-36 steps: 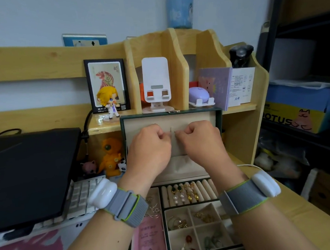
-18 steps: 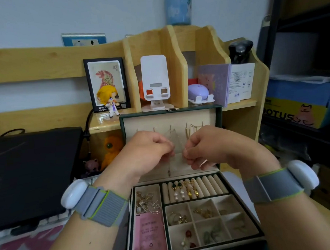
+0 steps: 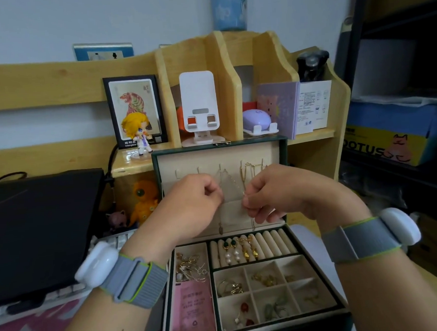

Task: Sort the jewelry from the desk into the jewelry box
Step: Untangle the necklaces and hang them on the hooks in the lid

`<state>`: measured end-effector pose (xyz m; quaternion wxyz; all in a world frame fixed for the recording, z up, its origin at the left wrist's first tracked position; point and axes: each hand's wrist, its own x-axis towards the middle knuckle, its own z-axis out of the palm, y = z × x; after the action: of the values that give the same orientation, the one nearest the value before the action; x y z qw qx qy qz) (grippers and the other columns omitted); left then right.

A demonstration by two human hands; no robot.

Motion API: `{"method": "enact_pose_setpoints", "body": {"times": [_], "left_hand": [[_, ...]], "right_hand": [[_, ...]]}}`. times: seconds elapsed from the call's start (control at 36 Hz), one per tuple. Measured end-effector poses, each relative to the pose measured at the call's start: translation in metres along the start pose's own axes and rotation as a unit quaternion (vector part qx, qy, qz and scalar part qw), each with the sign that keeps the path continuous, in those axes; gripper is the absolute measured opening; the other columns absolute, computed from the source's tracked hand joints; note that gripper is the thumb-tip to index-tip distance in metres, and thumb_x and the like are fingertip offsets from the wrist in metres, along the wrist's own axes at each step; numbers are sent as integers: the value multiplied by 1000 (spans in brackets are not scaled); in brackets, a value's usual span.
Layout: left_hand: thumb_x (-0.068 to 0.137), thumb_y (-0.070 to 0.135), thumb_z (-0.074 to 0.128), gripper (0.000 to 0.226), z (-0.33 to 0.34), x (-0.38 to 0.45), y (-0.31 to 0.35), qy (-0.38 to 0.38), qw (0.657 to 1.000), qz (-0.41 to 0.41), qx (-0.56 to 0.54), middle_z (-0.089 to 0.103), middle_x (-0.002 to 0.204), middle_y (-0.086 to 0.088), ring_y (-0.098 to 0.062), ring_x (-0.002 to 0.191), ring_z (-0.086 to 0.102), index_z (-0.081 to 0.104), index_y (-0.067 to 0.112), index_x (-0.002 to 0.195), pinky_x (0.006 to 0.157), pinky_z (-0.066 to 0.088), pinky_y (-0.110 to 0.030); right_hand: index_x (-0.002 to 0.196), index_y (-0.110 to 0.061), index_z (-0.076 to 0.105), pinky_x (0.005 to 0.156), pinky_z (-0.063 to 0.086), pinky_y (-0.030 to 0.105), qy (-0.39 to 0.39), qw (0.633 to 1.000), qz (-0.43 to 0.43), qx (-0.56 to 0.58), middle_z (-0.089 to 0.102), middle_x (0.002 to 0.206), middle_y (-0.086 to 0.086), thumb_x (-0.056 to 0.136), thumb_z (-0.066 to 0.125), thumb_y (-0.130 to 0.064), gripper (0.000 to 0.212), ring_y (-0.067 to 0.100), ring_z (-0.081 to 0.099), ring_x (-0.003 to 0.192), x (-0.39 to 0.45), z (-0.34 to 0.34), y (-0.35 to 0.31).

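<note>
Both my hands are up against the open lid of the jewelry box (image 3: pixel 163 194), left hand (image 3: pixel 189 208) and right hand (image 3: pixel 278 192) each with fingers curled, pinching a thin necklace (image 3: pixel 229 187) hung from the lid's hooks. One careless tug — it slips off or tangles with the gold chain (image 3: pixel 246 174) just beside it.

Tight quarters at the open jewelry box (image 3: pixel 321 310)

Both hands crowd its upright lid (image 3: pixel 219 156), flanked by a laptop (image 3: pixel 42 227) on the left and shelf unit (image 3: pixel 321 154) behind; the compartment tray below lies unobstructed from above.
</note>
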<state>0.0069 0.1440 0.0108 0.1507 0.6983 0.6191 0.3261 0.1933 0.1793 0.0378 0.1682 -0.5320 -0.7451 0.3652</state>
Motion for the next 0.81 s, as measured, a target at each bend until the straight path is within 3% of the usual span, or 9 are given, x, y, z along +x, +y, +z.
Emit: {"method": "enact_pose_setpoints", "body": {"times": [0.17, 0.39, 0.5, 0.64, 0.72, 0.81], "left_hand": [[105, 29, 55, 19, 1, 2, -4, -7, 1000, -7, 16, 71, 89, 8, -9, 82, 65, 67, 30, 90, 63, 44, -24], [104, 30, 55, 18, 1, 1, -2, 4, 999, 9, 33, 65, 85, 13, -1, 76, 58, 66, 29, 91, 57, 36, -19], [107, 29, 48, 20, 5, -3, 1, 4, 994, 31, 101, 61, 81, 8, -8, 71, 58, 60, 28, 91, 55, 37, -23], [110, 32, 36, 21, 7, -2, -2, 13, 993, 32, 117, 63, 89, 4, -14, 78, 61, 50, 29, 95, 65, 50, -32], [111, 35, 30, 20, 8, 1, -8, 25, 991, 42, 126, 63, 85, 3, -14, 73, 59, 43, 31, 97, 59, 46, -35], [111, 38, 27, 21, 8, 4, -12, 48, 990, 57, 121, 69, 84, 4, -16, 74, 63, 39, 32, 94, 68, 55, -47]], "right_hand": [[87, -11, 72, 78, 60, 32, 5, 1000, 7, 9, 78, 95, 11, 98, 64, -16, 15, 14, 72, 74, -2, -3, 1], [96, -5, 74, 77, 60, 32, 11, 1000, 12, 13, 78, 98, 13, 98, 63, -15, 14, 15, 70, 74, -2, -4, 1], [99, -4, 74, 78, 60, 33, 23, 1000, 5, 14, 77, 97, 13, 97, 63, -14, 15, 17, 71, 78, -1, -4, 1], [96, -7, 75, 79, 60, 35, 31, 999, -1, 24, 78, 92, 8, 97, 64, -15, 13, 18, 72, 82, 0, -5, 2], [96, -6, 75, 78, 60, 33, 28, 999, -2, 22, 79, 92, 8, 97, 64, -14, 14, 17, 72, 81, 2, -4, 2], [96, -6, 75, 78, 60, 33, 24, 999, -1, 22, 79, 92, 7, 98, 63, -14, 15, 17, 72, 81, 3, -2, 1]]}}
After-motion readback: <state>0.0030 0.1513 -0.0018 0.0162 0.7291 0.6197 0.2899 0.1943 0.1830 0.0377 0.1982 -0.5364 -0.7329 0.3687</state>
